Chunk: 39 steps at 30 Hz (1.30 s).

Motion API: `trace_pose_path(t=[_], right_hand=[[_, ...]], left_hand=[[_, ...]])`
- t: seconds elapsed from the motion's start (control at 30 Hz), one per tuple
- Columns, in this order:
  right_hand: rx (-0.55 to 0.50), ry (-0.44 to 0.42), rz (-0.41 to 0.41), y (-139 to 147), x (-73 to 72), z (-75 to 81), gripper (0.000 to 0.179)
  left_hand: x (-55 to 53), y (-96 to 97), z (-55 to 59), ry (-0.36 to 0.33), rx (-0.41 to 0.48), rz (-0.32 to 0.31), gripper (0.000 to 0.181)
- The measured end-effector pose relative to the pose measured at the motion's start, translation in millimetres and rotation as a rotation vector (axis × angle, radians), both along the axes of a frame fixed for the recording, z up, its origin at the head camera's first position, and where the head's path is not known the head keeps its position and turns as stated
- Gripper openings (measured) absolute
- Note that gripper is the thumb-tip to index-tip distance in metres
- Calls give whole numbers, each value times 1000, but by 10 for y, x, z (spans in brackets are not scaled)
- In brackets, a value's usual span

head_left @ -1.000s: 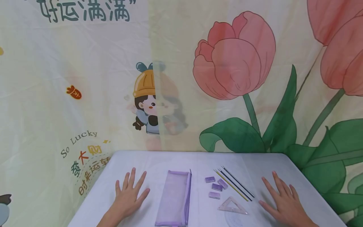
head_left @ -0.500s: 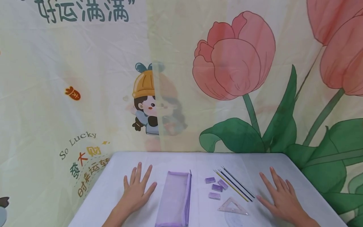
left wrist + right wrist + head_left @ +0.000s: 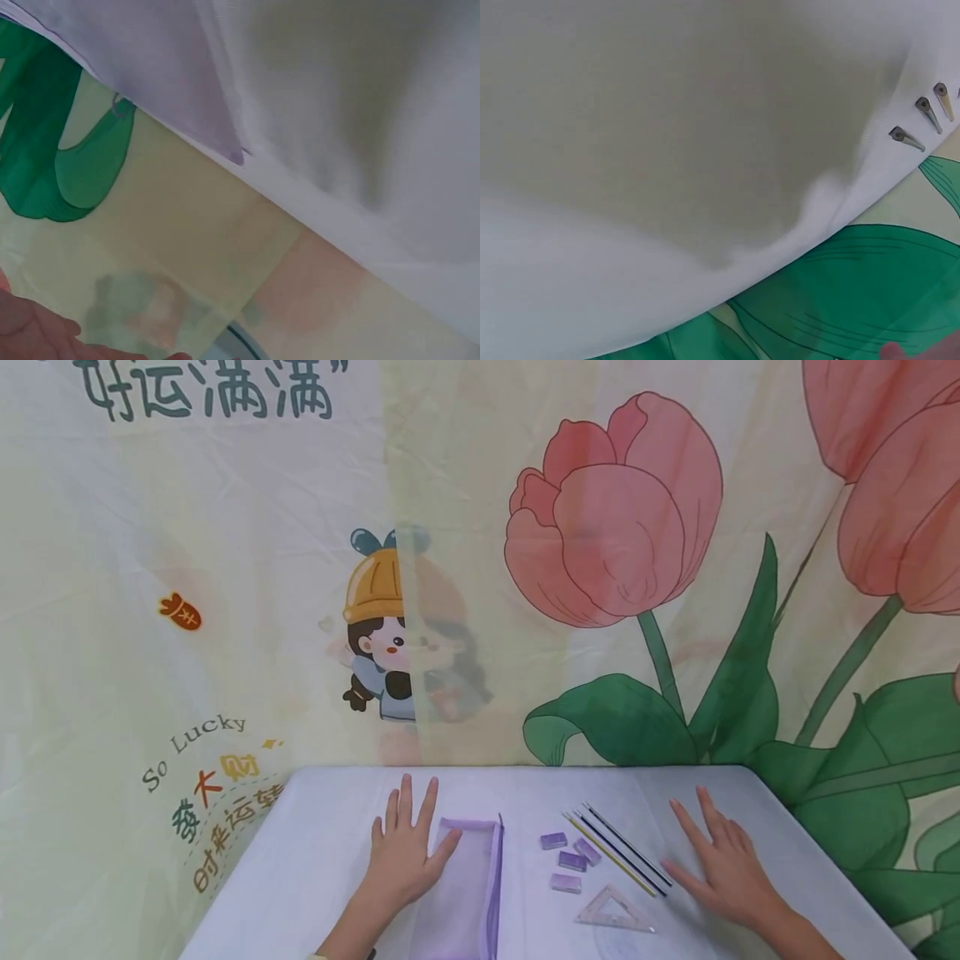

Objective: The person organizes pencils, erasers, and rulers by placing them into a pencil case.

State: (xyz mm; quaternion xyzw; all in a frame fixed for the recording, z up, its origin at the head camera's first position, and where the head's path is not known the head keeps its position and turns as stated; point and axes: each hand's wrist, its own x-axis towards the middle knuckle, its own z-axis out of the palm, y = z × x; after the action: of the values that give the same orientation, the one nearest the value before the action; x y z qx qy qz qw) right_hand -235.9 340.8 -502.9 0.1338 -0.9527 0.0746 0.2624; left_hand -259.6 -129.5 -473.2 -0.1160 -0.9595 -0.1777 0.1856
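Observation:
My left hand (image 3: 408,860), fingers spread and straight, hovers over the left edge of a flat purple mesh pencil case (image 3: 463,902), overlapping it in the head view. A part of that hand (image 3: 45,330) shows low in the left wrist view, with a corner of the case above it. To the right of the pencils (image 3: 621,852), my right hand (image 3: 727,868) is spread too, its thumb close by their lower ends. Neither hand holds anything. The pencils lie side by side at a slant; their ends also peek in at the right of the right wrist view.
Several small purple erasers (image 3: 572,861) lie between case and pencils. Nearer me are a clear triangular set square (image 3: 617,910) and a faint transparent protractor (image 3: 617,943), cut off by the frame. Behind the white table (image 3: 337,802) hangs a printed tulip cloth (image 3: 615,527).
My left hand has moved right and forward, from beside the pencil case to over its edge. The right hand has shifted slightly left and forward, towards the pencils. The things on the table stay put.

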Motion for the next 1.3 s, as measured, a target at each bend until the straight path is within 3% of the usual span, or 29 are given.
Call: trace_pose_path(t=[0.3, 0.4, 0.67, 0.9, 1.13, 1.3], right_hand=[[-47, -35, 1, -109, -178, -88, 87], [-54, -96, -26, -165, -214, -141, 86], [-144, -265, -53, -262, -270, -195, 85], [-211, -372, -69, -244, -334, -171, 80], [-243, -503, -144, -287, -381, -177, 74], [-291, -536, -131, -271, -406, -212, 69]], left_hand=[[128, 412, -115, -49, -44, -43, 85], [167, 474, -185, -84, -45, -62, 84], [284, 522, -238, -226, -74, -124, 84], [324, 585, -232, -217, -148, -150, 86], [382, 662, -274, -359, -174, -150, 92], [378, 679, -319, -388, -171, -152, 95]])
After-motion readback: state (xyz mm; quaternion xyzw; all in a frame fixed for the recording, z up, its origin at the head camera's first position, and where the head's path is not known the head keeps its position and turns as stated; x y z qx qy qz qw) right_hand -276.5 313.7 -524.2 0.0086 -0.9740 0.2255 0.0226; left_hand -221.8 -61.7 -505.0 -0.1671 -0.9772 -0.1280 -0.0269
